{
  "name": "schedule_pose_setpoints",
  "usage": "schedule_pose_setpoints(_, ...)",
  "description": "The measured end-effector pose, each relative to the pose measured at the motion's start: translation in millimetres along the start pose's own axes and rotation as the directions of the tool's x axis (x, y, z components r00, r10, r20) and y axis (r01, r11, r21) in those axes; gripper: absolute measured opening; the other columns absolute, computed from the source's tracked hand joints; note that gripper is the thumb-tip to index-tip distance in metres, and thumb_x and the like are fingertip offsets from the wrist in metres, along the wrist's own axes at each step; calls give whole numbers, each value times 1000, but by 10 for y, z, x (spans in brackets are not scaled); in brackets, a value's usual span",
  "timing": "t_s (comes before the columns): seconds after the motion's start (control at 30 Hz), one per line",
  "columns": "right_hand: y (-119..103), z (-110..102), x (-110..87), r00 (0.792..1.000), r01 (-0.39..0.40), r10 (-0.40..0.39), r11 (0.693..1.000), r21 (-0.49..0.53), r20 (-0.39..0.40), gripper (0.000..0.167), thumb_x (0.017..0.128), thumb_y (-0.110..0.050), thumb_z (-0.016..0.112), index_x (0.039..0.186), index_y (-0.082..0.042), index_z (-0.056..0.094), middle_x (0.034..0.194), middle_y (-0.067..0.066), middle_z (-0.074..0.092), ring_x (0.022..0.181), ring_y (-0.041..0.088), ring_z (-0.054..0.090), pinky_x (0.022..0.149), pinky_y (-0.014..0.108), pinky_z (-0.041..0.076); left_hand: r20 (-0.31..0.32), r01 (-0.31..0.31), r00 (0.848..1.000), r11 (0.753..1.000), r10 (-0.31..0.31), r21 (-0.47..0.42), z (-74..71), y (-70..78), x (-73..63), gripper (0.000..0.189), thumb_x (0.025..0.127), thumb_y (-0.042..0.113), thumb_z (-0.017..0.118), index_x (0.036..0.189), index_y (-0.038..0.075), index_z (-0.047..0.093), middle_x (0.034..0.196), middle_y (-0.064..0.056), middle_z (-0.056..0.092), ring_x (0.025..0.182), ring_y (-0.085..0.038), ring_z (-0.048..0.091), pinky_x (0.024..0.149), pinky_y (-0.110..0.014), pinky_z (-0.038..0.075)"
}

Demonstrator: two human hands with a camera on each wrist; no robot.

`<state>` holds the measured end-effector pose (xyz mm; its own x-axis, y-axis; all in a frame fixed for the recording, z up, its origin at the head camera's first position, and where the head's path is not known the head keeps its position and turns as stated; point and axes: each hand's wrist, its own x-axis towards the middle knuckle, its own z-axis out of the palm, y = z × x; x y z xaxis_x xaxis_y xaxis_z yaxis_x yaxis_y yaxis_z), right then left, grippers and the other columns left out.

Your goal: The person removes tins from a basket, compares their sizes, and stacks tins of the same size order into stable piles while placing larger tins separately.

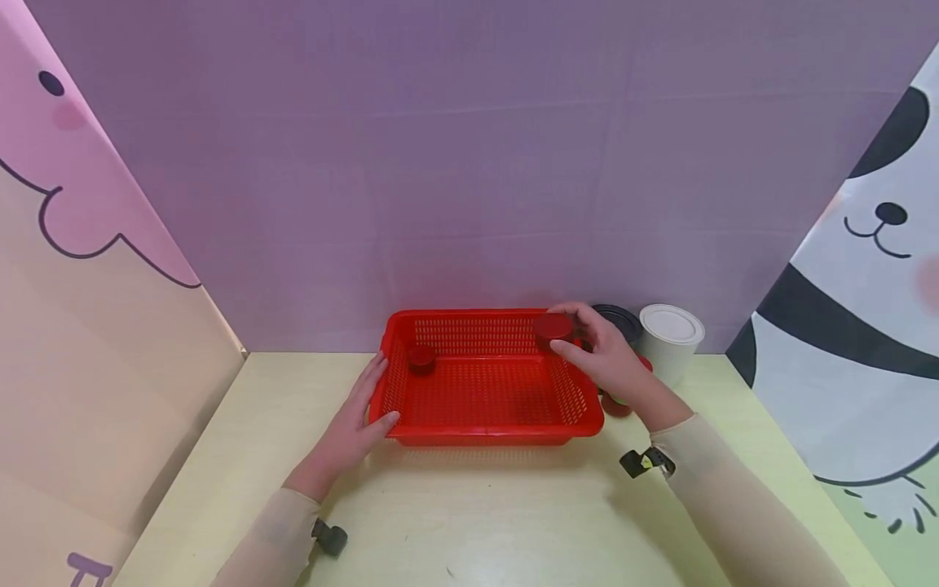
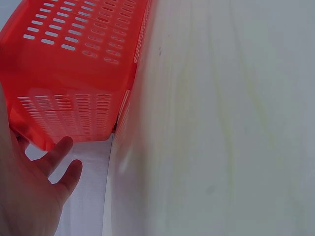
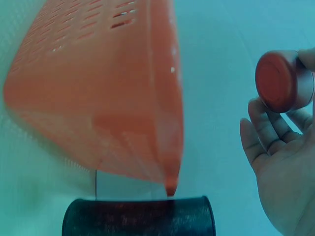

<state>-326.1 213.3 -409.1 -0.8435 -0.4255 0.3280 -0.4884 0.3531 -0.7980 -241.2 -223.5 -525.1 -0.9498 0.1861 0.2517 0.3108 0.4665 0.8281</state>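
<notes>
A red plastic basket (image 1: 480,430) with slotted walls stands on the table. My left hand (image 1: 357,424) rests along its left side, thumb at the front left corner and fingers loosely extended; the left wrist view has them beside the basket wall (image 2: 64,73). With thumb and fingertips my right hand (image 1: 605,349) grips a short red cylinder (image 1: 552,327) over the basket's back right part. From the right wrist, this cylinder (image 3: 275,82) appears raised above the rim, its flat red end exposed. A similar red cylinder (image 1: 421,359) lies inside the basket at the left.
Behind my right hand are a white lidded canister (image 1: 671,334) and a black round container (image 1: 619,319). Another small reddish object (image 1: 616,406) sits by the basket's right side, partly hidden. A purple backdrop (image 1: 469,179) closes off the table's rear.
</notes>
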Motion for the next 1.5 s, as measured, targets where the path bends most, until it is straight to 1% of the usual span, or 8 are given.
schedule_pose_setpoints(0.2,70,-84,-125,996,15,-18,999,-35,-88,45,107,-12,72,150,-9,58,134,13,69,113,29,68,93,20,57,3,-15,1000,1000,15,-1,5,5,5,105,98,24,83,179,29,16,185,11,10,168,-29,20,113,-54,54)
schedule_pose_setpoints(0.33,137,-143,-223,987,29,-34,999,-38,-159,45,106,-8,72,149,-5,57,134,14,68,112,18,68,93,16,56,5,-23,1000,1000,23,0,11,19,3,104,98,23,83,179,26,17,185,12,9,169,-28,19,114,-56,53)
schedule_pose_setpoints(0.47,217,-220,-318,970,31,-41,998,-45,-241,46,106,-6,73,148,-2,56,130,7,67,112,7,66,93,14,55,3,-25,1000,1000,25,8,20,22,3,105,98,24,83,179,26,17,185,11,9,169,-29,18,114,-58,52)
schedule_pose_setpoints(0.6,245,-293,-402,952,-3,-6,1000,-29,-306,49,106,-9,74,150,-1,55,130,-3,66,115,6,65,95,12,53,4,-28,1000,1000,28,10,20,26,8,104,99,29,82,179,26,16,185,11,9,169,-29,17,115,-58,52)
schedule_pose_setpoints(0.77,314,-365,-519,936,-48,44,999,-2,-349,52,108,-13,72,154,-2,51,132,-11,64,116,8,63,95,10,54,6,-49,999,999,49,5,25,17,28,102,99,34,80,179,24,18,185,9,11,169,-29,16,115,-60,51)
schedule_pose_setpoints(1.0,426,-446,-622,913,-107,79,993,-49,-400,56,108,-18,74,157,-5,51,133,-13,62,116,7,61,91,10,54,3,-39,999,999,39,-9,34,7,30,105,98,23,83,179,25,17,185,9,10,169,-29,17,113,-59,53)
schedule_pose_setpoints(1.17,509,-482,-675,897,-137,90,987,-79,-432,59,106,-17,76,160,-7,53,134,-10,63,115,5,60,89,8,53,2,-40,999,999,40,-3,41,5,33,104,98,22,81,179,24,17,185,8,10,169,-30,17,114,-59,53)
schedule_pose_setpoints(1.5,636,-493,-735,869,-209,133,972,-111,-476,62,105,-20,78,162,-10,55,136,2,68,111,-2,61,92,8,49,1,-28,1000,1000,28,-8,39,55,19,103,98,20,81,179,22,17,185,8,11,169,-29,18,114,-59,53)
